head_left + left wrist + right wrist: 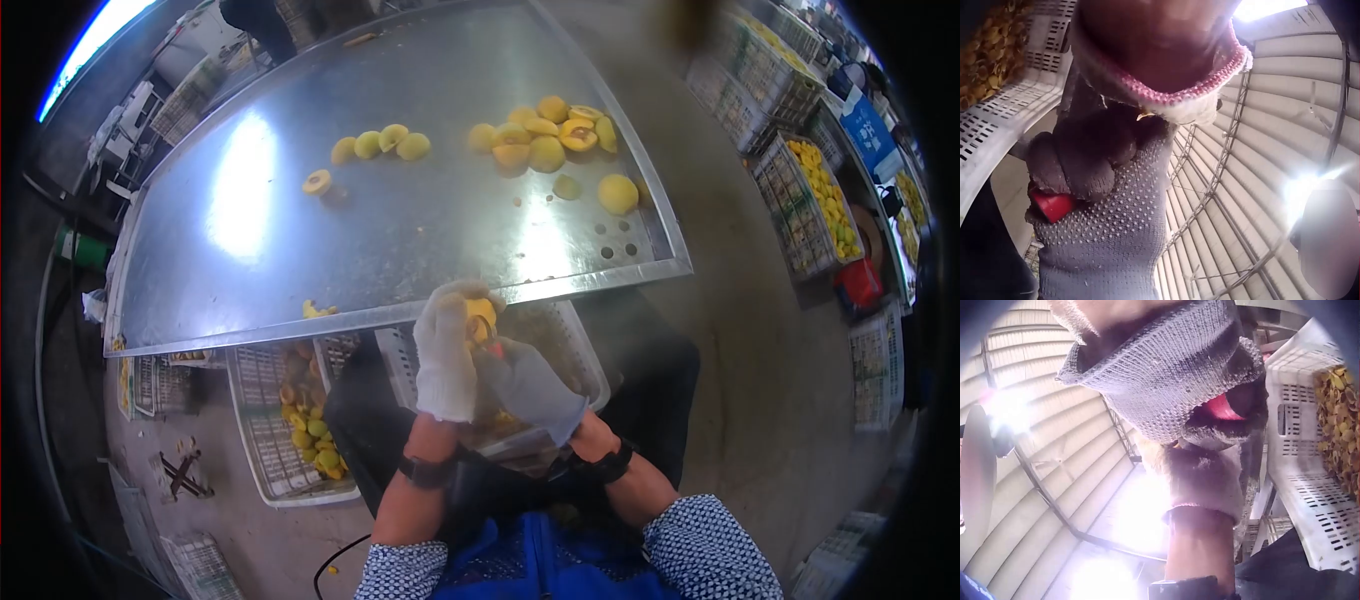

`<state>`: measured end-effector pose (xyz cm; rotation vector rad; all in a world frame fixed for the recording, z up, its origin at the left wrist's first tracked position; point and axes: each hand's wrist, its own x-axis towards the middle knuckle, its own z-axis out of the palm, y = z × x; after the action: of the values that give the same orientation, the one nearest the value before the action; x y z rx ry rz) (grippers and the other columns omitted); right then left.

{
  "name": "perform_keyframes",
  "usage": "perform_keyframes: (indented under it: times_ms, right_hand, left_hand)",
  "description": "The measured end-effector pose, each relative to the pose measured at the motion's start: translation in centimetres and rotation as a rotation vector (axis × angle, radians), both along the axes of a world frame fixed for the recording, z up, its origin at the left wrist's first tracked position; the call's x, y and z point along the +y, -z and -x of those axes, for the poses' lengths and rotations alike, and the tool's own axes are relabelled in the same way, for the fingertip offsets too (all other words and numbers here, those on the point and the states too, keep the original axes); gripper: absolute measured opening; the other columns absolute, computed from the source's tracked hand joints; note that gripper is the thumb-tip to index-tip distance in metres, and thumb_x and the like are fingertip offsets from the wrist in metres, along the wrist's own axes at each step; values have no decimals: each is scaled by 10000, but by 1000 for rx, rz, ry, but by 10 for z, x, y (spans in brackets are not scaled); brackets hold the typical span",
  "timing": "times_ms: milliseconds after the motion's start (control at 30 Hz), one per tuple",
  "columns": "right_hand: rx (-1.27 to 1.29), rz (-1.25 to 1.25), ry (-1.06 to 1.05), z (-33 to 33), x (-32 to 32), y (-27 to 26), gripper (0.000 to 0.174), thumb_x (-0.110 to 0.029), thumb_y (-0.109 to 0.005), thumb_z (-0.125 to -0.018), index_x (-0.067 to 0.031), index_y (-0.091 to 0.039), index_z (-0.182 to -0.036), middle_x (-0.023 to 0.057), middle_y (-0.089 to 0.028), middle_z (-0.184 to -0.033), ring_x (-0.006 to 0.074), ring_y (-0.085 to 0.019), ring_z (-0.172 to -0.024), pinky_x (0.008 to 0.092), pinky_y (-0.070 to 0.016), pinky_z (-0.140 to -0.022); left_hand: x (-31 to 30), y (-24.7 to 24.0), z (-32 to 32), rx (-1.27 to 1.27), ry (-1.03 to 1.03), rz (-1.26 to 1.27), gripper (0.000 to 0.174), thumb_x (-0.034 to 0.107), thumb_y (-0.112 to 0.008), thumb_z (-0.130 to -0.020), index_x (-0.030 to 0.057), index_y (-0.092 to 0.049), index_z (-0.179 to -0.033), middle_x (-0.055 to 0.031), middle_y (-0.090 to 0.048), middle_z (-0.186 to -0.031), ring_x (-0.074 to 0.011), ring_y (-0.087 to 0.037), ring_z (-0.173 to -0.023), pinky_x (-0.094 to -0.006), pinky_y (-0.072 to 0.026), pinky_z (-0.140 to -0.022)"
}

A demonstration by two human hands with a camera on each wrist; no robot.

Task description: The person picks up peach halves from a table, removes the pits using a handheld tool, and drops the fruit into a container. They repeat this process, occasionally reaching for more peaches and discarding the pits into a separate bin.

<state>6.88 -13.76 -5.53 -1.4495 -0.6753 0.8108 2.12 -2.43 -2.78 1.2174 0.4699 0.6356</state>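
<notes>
In the head view my left hand (445, 355), in a white knit glove, holds a cut yellow peach (482, 312) at the table's near edge. My right hand (535, 380), in a grey glove, grips a red-handled tool (496, 349) against the cut face, where the brown pit area shows. Its working end is mostly hidden by the fruit and fingers. The red handle (1052, 205) pokes out of the curled grey fingers in the left wrist view. From the right wrist, the red handle (1225, 407) shows inside the grey fist, with the white-gloved hand (1204, 475) just below.
A metal table (420, 230) lies ahead, bearing a cluster of peaches (546, 153), a row of several more (367, 145) and a cut half (317, 182). Between the knees stands a white crate (590, 350) of pits and scraps. Another crate (262, 470) holds peaches at left.
</notes>
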Motion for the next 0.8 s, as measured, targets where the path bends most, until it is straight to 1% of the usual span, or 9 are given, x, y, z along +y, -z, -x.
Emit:
perform_keyframes:
  times_ms: [100,200,300,400,467,567,633,733,800]
  right_hand:
    - [155,75,-79,1,-6,1,464,-437,-553,-1002,17,-632,-952,62,-631,-728,164,-600,-673,307,-478,-619]
    - [462,-4,-231,2,-18,1,504,-523,-524,-999,-38,-609,-890,-16,-541,-676,72,-530,-652,229,-421,-575]
    - [688,-150,-243,5,-25,-6,504,-562,-507,-992,-77,-582,-875,-24,-515,-669,54,-482,-593,209,-379,-529]
    - [864,-174,-260,9,-31,-7,497,-569,-493,-994,-90,-572,-883,-30,-511,-688,52,-457,-568,202,-356,-510]
    - [967,-196,-281,12,-36,1,486,-559,-484,-1001,-95,-572,-889,-33,-513,-708,57,-447,-566,197,-346,-509]
    - [1003,-191,-267,12,-43,15,471,-541,-485,-1007,-92,-578,-897,-30,-526,-746,63,-460,-603,191,-360,-537]
    - [897,-162,-239,10,-48,16,464,-530,-490,-1008,-86,-583,-910,-22,-541,-777,68,-481,-645,195,-385,-571]
    - [698,-113,-213,9,-51,5,462,-518,-491,-1010,-75,-595,-929,-8,-566,-825,76,-511,-719,213,-425,-640]
    - [673,-108,-199,8,-47,1,471,-513,-480,-1015,-68,-606,-927,-2,-577,-851,79,-519,-775,226,-439,-695]
  left_hand:
    - [6,-3,0,68,140,-61,491,509,-583,-955,24,-625,-1015,-161,-685,-948,-187,-645,-796,-285,-546,-675]
    - [14,5,1,31,309,-154,439,468,-575,-965,32,-617,-986,-165,-681,-937,-187,-636,-776,-291,-537,-669]
    - [12,-1,3,16,452,-6,442,478,-558,-971,39,-603,-983,-159,-671,-910,-193,-621,-758,-301,-528,-678]
    - [2,1,4,-21,453,226,346,343,-482,-949,33,-619,-1016,-135,-675,-919,-168,-604,-762,-290,-495,-675]
    - [-3,10,5,-110,467,264,371,381,-477,-972,40,-609,-1033,-145,-669,-922,-182,-604,-757,-300,-500,-680]
    - [-15,10,5,-87,388,387,425,449,-464,-1002,50,-603,-1047,-145,-662,-911,-187,-603,-753,-306,-502,-686]
    - [-23,9,5,-17,297,438,496,524,-428,-1026,59,-594,-1074,-134,-660,-901,-181,-604,-750,-300,-506,-665]
    - [-23,10,8,-93,239,814,523,543,-409,-1029,58,-587,-1112,-129,-664,-907,-182,-608,-746,-297,-513,-640]
    - [-23,7,12,2,89,745,535,553,-400,-1029,61,-582,-1132,-129,-665,-909,-185,-618,-752,-296,-521,-631]
